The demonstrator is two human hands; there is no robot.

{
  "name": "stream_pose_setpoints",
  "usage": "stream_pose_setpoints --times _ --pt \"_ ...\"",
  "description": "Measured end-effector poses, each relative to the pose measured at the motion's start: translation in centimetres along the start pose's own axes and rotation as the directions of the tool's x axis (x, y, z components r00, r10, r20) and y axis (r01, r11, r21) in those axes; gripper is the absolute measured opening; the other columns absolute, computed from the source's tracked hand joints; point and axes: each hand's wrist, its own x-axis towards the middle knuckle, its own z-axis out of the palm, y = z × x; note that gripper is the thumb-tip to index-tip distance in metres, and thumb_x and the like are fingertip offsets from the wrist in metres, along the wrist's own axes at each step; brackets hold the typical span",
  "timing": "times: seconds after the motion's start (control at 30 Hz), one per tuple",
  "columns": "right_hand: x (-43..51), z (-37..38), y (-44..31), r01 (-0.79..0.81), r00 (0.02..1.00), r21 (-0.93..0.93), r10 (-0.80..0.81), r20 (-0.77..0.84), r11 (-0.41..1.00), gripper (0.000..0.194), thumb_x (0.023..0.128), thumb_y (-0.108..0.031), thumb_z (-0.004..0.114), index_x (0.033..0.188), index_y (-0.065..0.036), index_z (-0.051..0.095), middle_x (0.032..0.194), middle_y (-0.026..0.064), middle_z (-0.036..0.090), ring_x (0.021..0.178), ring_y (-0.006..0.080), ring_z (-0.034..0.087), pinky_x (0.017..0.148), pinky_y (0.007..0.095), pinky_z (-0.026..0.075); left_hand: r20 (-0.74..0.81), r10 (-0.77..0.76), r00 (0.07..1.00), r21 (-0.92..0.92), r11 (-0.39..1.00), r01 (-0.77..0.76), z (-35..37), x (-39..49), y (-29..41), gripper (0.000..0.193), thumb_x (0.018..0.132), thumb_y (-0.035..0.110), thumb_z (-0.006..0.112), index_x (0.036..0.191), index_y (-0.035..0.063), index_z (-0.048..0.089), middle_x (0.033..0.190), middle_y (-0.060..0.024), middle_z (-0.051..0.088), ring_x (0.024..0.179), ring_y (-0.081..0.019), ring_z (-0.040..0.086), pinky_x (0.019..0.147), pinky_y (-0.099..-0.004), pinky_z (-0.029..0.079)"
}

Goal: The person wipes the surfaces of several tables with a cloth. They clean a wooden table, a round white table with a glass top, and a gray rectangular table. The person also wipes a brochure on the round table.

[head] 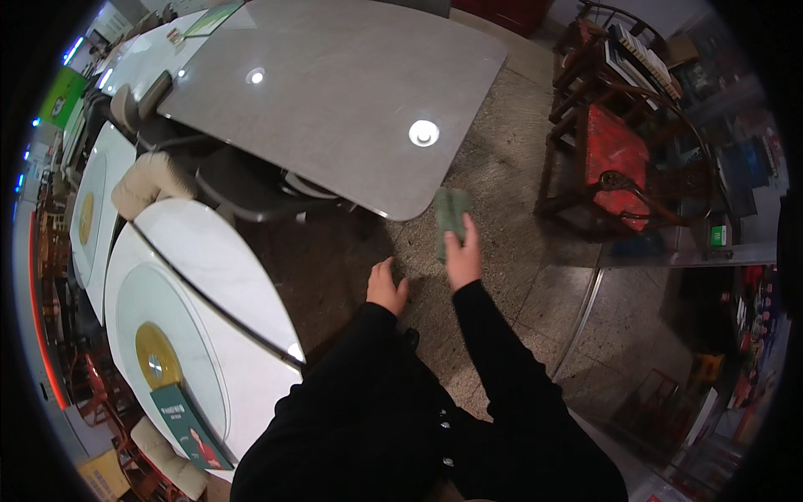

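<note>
A folded green cloth (452,213) is held in my right hand (464,254), the thumb lying on top of it. The cloth looks slightly blurred and appears just beyond the rounded corner of a grey stone-look dining table (339,88); whether it touches the edge I cannot tell. Lower and to the left, my left hand (386,288) hangs over the floor with thumb and fingers apart, holding nothing. The grey tabletop reflects round ceiling lights.
On the left stands a white round table (251,376) with a glass turntable (188,314) and a green printed board (191,430). Dark chairs (244,182) tuck under the grey table. To the right is a wooden armchair with a red seat (611,157), near a metal floor track (580,320).
</note>
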Motion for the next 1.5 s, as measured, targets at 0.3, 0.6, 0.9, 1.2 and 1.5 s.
stream_pose_setpoints --times 0.3,0.6,0.9,1.2,1.5 --pt "14.2 9.0 -0.8 0.739 0.669 -0.421 -0.505 0.545 0.525 0.049 0.083 -0.023 0.068 0.13 -0.011 0.057 0.112 0.0074 0.059 0.106 0.0304 0.054 0.087 0.046 0.044 -0.148 0.006 0.989 0.271 0.962 0.034 1.4 13.1 -0.7 0.083 0.077 0.014 0.071 0.146 -0.0094 0.03 0.152 -0.0331 0.03 0.138 -0.0483 0.033 0.115 -0.05 0.029" --pt "38.3 8.9 -2.2 0.717 0.696 -0.56 -0.376 0.612 0.416 0.048 0.084 -0.021 0.06 0.131 -0.014 0.056 0.123 0.0093 0.056 0.111 0.0317 0.053 0.095 0.0498 0.041 -0.117 -0.164 0.98 0.257 0.948 0.189 2.6 27.2 4.8 0.087 0.074 0.015 0.074 0.146 -0.0092 0.032 0.152 -0.0336 0.03 0.14 -0.0484 0.032 0.115 -0.0522 0.029" --pt "67.3 7.4 -4.7 0.463 0.821 -0.829 -0.505 0.268 0.313 0.053 0.089 -0.018 0.06 0.141 -0.018 0.052 0.146 0.0073 0.047 0.128 0.033 0.046 0.105 0.0501 0.036 -0.334 -0.276 0.901 0.35 0.851 0.391 7.3 37.8 7.8 0.087 0.076 0.018 0.075 0.147 -0.0061 0.032 0.154 -0.0308 0.028 0.143 -0.0466 0.027 0.115 -0.0552 0.026" --pt "51.3 3.2 -4.2 0.942 0.007 0.128 -0.399 0.917 0.311 0.03 0.09 -0.019 0.06 0.119 -0.016 0.065 0.134 0.0105 0.058 0.121 0.033 0.055 0.102 0.0503 0.041 -0.646 -0.589 0.486 0.12 0.55 0.827 14.8 41.3 12.0 0.079 0.084 0.014 0.07 0.149 -0.0035 0.03 0.159 -0.0274 0.023 0.148 -0.0417 0.022 0.119 -0.0529 0.02" --pt "80.8 5.8 -6.3 0.647 0.728 -0.74 -0.435 0.53 0.181 0.04 0.093 -0.016 0.058 0.133 -0.019 0.06 0.142 0.0128 0.051 0.125 0.0361 0.05 0.102 0.0501 0.041 -0.651 -0.635 0.417 0.13 0.448 0.885 15.9 42.0 12.2 0.075 0.086 0.022 0.063 0.15 -0.001 0.033 0.162 -0.0238 0.019 0.151 -0.0382 0.016 0.12 -0.0544 0.014"
